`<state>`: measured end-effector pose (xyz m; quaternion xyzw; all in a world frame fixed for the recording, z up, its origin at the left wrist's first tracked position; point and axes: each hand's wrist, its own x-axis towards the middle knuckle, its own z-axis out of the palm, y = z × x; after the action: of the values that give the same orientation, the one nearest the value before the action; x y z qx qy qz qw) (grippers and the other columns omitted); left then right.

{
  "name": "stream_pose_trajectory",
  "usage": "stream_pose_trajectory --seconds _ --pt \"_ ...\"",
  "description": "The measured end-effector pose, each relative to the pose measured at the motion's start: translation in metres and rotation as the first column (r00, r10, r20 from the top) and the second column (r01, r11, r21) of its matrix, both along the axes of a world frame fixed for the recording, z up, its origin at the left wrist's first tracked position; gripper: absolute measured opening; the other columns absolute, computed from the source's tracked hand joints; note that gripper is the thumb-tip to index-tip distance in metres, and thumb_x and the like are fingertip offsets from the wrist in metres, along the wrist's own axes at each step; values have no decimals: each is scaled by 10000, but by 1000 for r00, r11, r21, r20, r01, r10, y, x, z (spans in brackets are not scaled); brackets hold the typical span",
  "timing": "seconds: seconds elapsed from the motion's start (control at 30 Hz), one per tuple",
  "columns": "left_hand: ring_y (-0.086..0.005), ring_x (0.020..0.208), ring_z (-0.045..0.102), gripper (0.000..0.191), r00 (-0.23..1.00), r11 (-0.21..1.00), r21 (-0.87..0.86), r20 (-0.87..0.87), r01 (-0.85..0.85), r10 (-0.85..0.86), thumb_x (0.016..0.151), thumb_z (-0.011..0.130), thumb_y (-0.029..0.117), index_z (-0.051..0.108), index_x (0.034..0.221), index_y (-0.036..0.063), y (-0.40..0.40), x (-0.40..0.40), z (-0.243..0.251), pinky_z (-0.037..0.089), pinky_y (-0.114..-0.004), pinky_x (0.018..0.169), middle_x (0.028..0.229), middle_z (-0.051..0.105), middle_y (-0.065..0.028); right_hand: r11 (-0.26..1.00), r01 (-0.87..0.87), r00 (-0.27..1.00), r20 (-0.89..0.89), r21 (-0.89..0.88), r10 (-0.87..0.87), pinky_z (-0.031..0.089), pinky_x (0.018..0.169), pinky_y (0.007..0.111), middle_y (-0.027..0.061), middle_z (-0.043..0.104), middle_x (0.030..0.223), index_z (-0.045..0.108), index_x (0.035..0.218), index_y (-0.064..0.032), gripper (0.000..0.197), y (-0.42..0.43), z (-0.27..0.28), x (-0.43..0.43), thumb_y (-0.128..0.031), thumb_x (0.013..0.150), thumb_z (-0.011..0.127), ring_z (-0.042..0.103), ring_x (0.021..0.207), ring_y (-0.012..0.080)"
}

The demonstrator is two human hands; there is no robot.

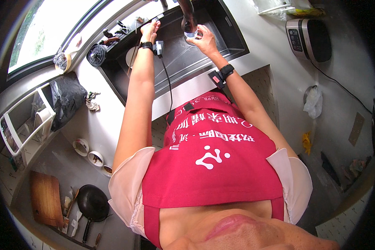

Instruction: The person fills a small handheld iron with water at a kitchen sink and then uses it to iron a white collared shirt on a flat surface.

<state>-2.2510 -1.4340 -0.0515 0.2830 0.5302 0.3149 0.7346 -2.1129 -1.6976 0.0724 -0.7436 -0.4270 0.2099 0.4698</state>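
My right hand [205, 40] grips the rim of a small clear cup [192, 34] below the dark faucet [189, 18]. The faucet's end hides part of the cup, and its contents do not show. At the left of the black sink [206, 18], my left hand [150, 30] is by the back rim with its fingers curled. Whether it holds something there cannot be made out. A pale round dish [131, 57] stands in the sink's left part, partly covered by my left forearm.
A sink strainer [96, 55] and scissors [122, 27] lie along the back ledge. Left are a black plastic bag [68, 100] on a white rack [28, 117], white bowls [95, 158], a frying pan [92, 203] and a wooden board [46, 198]. A countertop appliance [309, 40] stands right.
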Motion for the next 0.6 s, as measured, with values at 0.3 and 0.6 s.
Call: stream_pose_trajectory --seconds 0.3,0.6 --pt "-221 713 761 145 999 999 2 -11 -34 34 944 766 15 716 937 -121 -8 8 8 646 -255 609 882 765 -183 1000 4 1000 -11 -3 -4 639 937 339 111 653 1230 639 1265 2 702 2 -8 3 -209 687 977 701 1109 253" --pt "-256 832 783 138 998 1000 -11 -63 7 -8 958 751 22 702 1016 -94 -4 6 5 656 -281 674 978 771 -185 999 3 1000 -2 44 -3 638 948 338 113 643 1223 635 1256 8 697 3 -4 1 -214 689 974 697 1099 256"
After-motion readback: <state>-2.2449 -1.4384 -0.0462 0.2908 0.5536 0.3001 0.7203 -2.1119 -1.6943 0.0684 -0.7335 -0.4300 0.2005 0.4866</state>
